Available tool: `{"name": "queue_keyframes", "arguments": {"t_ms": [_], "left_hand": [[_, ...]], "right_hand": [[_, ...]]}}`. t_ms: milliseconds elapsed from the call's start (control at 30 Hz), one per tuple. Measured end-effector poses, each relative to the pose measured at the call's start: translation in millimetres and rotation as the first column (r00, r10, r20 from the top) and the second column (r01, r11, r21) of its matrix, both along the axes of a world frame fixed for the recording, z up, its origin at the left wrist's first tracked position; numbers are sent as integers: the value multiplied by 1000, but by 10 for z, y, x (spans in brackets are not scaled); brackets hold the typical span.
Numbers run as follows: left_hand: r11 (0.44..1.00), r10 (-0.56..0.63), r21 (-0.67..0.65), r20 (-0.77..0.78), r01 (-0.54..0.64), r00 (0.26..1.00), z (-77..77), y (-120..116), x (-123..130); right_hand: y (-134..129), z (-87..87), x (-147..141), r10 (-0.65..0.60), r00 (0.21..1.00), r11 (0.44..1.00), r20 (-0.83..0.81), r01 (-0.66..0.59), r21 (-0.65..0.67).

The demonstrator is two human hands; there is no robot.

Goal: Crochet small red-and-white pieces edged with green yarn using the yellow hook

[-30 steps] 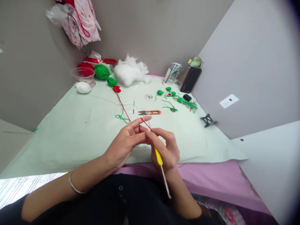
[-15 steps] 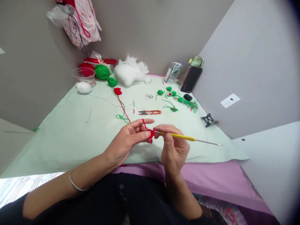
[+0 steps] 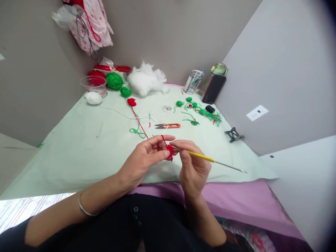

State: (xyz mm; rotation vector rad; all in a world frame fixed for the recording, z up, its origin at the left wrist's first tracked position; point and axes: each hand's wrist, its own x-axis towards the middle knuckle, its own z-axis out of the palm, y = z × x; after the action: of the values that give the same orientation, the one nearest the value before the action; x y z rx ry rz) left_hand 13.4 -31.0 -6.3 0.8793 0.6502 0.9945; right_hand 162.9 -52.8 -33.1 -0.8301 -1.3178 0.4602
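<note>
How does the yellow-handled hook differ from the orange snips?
The yellow-handled hook is in the right hand, while the orange snips lie on the pale green cloth. The yellow-handled hook is one long, slim rod; the orange snips are shorter, with two pointed blades. Both pair bare metal with a brightly coloured grip.

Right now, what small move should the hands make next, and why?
Probably catch the yarn with the hook: the right hand holds its tip by the red piece, and the left hand has yarn over a raised finger.
</note>
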Motion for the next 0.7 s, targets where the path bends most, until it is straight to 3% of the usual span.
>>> {"name": "queue_keyframes", "arguments": {"t_ms": [133,267,333,400,467,533,600,700], "left_hand": [[999,43,-28,18,-43,999,-26,3,32],[983,-3,-183,140,29,990,-48,32,48],[960,-32,-267,170,77,985,-56,58,35],[952,-26,-298,169,76,985,-55,79,14],[963,-3,-265,150,43,989,-48,82,2],[983,34,-181,109,-14,993,-41,61,12],[992,86,-94,64,-80,994,-44,26,39],[993,84,-94,69,-77,994,-65,-6,71]], "right_hand": [[-29,-37,-36,-72,989,997,127,69,32],[-35,-100,-45,-292,899,945,327,218,246],[-26,-93,-24,-266,929,955,256,219,199],[-14,-58,8,-162,984,986,76,158,59],[-2,-20,30,-71,990,997,-119,66,-46],[8,-14,23,-12,982,997,-191,-4,-82],[14,-55,-15,-23,996,998,-88,18,-58],[19,-159,-81,-235,950,966,204,205,158]]}}
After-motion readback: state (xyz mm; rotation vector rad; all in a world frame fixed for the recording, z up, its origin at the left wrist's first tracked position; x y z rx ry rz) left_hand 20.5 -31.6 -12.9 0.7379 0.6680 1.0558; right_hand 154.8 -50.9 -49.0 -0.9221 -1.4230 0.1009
